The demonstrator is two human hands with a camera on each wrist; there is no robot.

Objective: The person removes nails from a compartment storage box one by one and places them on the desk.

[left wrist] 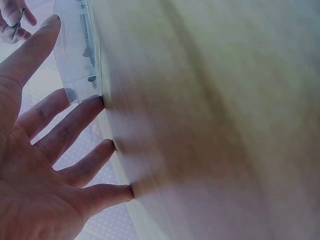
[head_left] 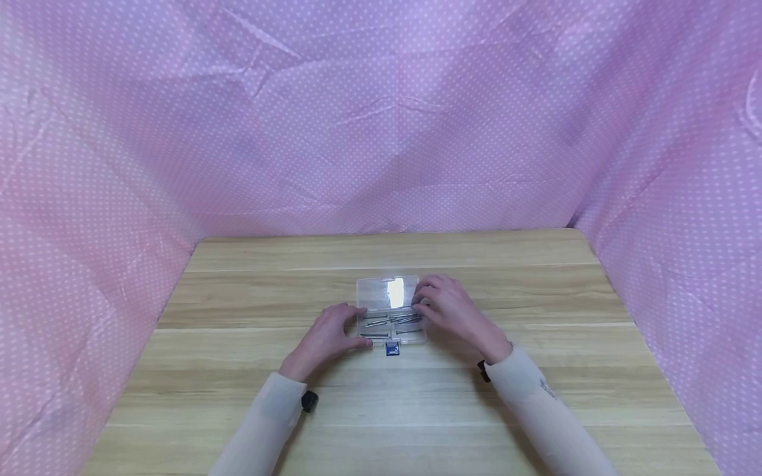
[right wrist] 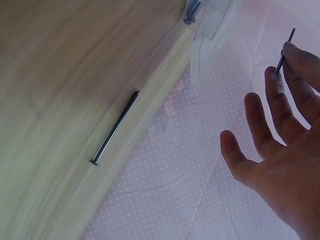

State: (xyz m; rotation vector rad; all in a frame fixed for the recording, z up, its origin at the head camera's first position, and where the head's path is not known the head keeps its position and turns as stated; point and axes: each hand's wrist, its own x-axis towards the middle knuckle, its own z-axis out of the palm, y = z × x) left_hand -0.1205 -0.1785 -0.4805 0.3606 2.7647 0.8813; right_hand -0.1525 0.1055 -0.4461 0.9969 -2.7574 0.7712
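The spread left hand (head_left: 326, 336) touches the open box (head_left: 381, 310) halfway between the desk (head_left: 256, 284) side edges while the right hand (head_left: 450, 308) pinches a nail (right wrist: 279, 65) beside it, likely a put-in or take-out step needing careful aim next.

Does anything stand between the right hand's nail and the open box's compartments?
Nothing visible blocks the nail: the box has its lid open at the far side, and the left hand holds only the left end.
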